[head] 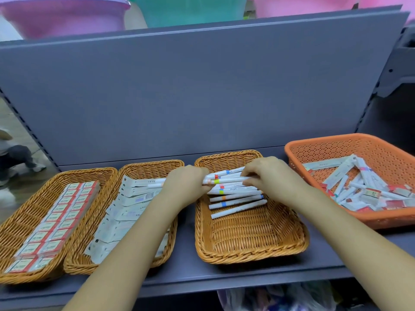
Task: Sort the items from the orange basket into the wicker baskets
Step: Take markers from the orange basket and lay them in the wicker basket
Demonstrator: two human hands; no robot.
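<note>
Over the pen basket [249, 239]: both hands, meeting at its far end.
Left hand [186, 185]: fingers curled round the pens' [235, 198] left ends, seemingly to square the row.
Right hand [267, 176]: fingers pinching a pen's other end.
Orange basket [336, 144]: right of the pen basket, mixed items left inside.
Other wicker baskets [94, 221]: to its left, boxes and packets in rows.

grey shelf [224, 272] (metal), grey back panel [179, 90]
</note>
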